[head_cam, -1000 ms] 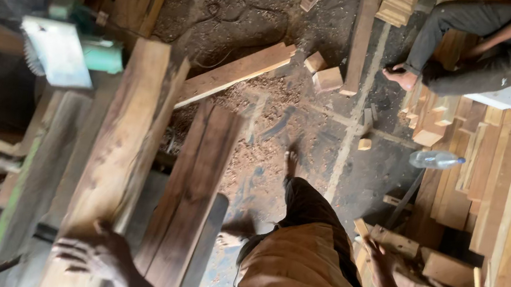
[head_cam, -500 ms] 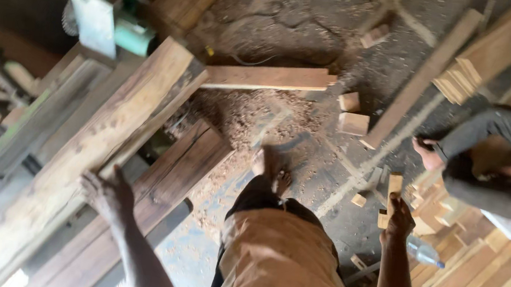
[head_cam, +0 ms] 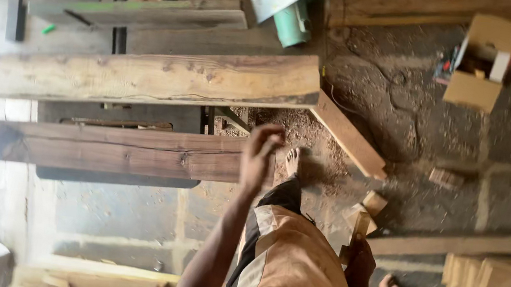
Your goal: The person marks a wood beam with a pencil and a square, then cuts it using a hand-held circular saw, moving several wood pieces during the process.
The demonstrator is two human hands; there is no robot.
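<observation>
the left hand [head_cam: 260,157] hung in the air with its fingers loosely curled, holding nothing, just past the end of the dark plank [head_cam: 109,149]. a paler beam [head_cam: 142,78] lay beside it. the right hand was out of sight.

The floor [head_cam: 422,123] is cracked and dusty. Sawdust [head_cam: 294,135], a sloping plank [head_cam: 348,134], small offcuts [head_cam: 372,203] and an open carton [head_cam: 482,60] lie on it.
</observation>
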